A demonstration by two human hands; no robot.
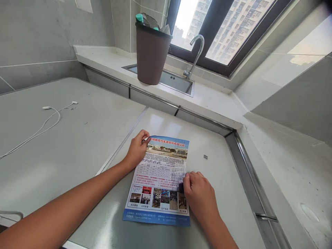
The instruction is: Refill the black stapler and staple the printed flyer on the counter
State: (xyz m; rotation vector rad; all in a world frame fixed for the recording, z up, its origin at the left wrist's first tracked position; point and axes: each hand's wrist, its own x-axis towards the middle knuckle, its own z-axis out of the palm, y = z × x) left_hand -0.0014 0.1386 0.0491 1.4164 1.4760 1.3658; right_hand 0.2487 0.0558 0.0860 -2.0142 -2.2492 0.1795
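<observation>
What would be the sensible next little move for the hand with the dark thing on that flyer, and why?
Probably a short stroke of the right hand toward the flyer's right edge. It presses a small dark object there, beside a scribbled patch of text, and the left hand pins the top left corner flat. What the object is cannot be told.

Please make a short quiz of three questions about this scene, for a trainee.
1. True or false: the left hand rests on the top left corner of the flyer.
2. What stands at the sink? A) a brown bin B) a kettle C) a pan
3. Fill in: the right hand holds a small dark ____ against the flyer.

Key
1. True.
2. A.
3. Object; it is mostly hidden by the fingers, so what it is cannot be told.
</observation>
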